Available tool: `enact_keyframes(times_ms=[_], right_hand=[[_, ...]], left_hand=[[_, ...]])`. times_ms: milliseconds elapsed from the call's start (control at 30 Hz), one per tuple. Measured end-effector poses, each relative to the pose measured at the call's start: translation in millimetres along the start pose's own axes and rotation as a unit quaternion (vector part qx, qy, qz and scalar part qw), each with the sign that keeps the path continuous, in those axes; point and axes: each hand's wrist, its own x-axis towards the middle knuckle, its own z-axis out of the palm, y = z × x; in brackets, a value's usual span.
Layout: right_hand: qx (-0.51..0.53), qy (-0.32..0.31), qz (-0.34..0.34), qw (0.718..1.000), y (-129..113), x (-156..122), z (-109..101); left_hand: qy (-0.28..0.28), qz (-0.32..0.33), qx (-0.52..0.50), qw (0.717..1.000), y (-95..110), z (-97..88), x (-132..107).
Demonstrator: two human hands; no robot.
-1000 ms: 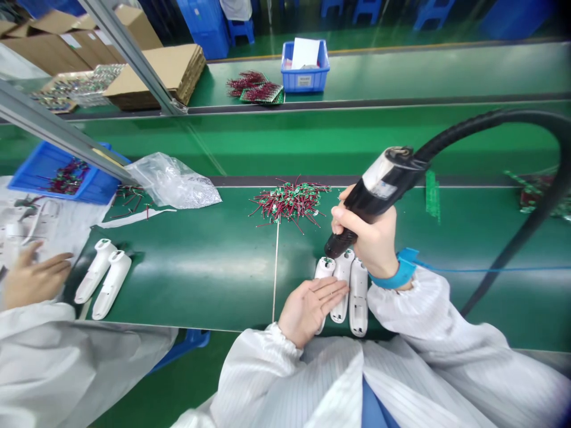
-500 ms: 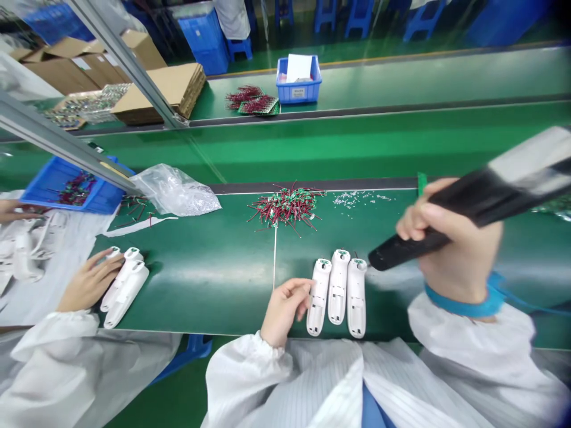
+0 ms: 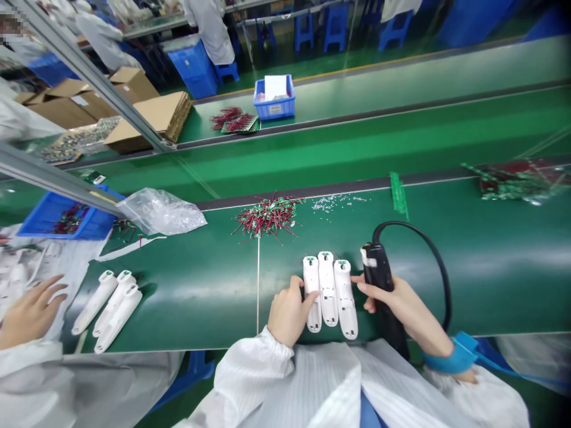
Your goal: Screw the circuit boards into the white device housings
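Observation:
Three white plastic housing halves lie side by side in front of me, open side up, with small green circuit boards at their top ends. My left hand (image 3: 288, 312) grips the leftmost housing (image 3: 313, 318), its thumb across the shell and fingers at its left edge. Just right of them sits the middle housing (image 3: 329, 291), then the right housing (image 3: 345, 300). My right hand (image 3: 397, 297) holds a black electric screwdriver (image 3: 375, 264), cable end up, with the fingertips close to the right housing's edge. The tool's lower end points down towards me; its tip cannot be made out.
Behind the housings lie a pile of red-wired boards (image 3: 270, 215) and scattered small white parts (image 3: 332, 204). A clear plastic bag (image 3: 163, 213) is further left. A co-worker's hand (image 3: 33, 312) is near several white housings (image 3: 104, 303). Green tape (image 3: 398, 195) marks the bench.
My right hand has lowered the screwdriver and turned it cable end up beside the housings. My left hand has closed on the leftmost housing. The co-worker's hand has moved left, off their housings.

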Motion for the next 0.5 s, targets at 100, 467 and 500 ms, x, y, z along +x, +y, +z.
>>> enact_keyframes(times_ms=[100,467,500], right_hand=[[-0.004,0.044,-0.002,0.999,-6.2,2.6,-13.1],[0.084,0.479,-0.165,0.858,3.8,-54.3,-123.1],[0.099,0.486,-0.186,0.848,10.6,-59.1,-128.0]], left_hand=[[-0.031,0.034,0.025,0.999,15.4,7.6,9.8],[-0.305,0.262,-0.049,0.914,138.6,78.6,57.6],[-0.298,0.260,-0.031,0.918,137.8,77.1,58.6]])
